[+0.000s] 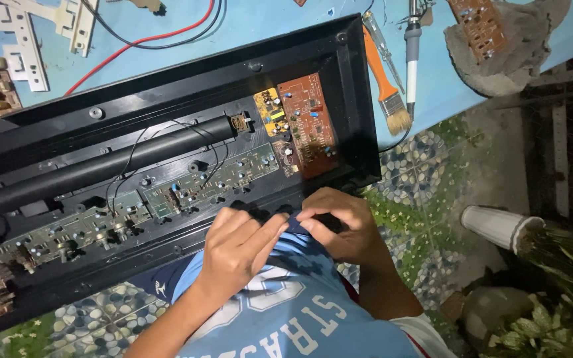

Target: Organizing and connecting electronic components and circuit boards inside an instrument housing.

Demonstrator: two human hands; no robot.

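Note:
A long black plastic case lies open on a blue table, with green circuit boards along its near side and a brown board at the right end. A black tube with thin black wires runs along the middle. My left hand and my right hand meet at the case's near edge, fingertips together over a small dark part; what they pinch is hidden. My blue shirt lies right below them.
An orange-handled brush and a soldering iron lie on the blue table to the right of the case. White plastic pieces, red and black wires and another brown board sit further back. Pebble floor and a white cup lie at right.

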